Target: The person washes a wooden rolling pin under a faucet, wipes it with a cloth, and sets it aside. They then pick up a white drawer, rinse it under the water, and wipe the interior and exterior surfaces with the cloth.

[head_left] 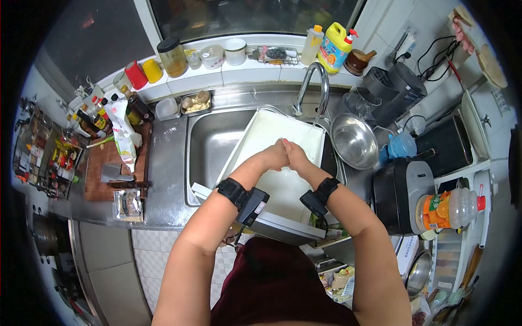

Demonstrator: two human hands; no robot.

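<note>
While water ran from the tap (317, 81), left hand (273, 156) and right hand (296, 155) pressed together, holding nothing, over the tray (261, 136) below the tap; tray likely stiff, wet-slippery, best gripped by its rims.

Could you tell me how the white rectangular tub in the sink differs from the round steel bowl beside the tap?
The white rectangular plastic tub is boxy, matt and much the larger; the round shiny steel bowl is curved and reflective. The tub lies tilted across the steel sink, jutting over its front edge; the bowl sits on the sink's right side. The left hand and right hand meet over the tub, not the bowl. Both look empty.
</note>
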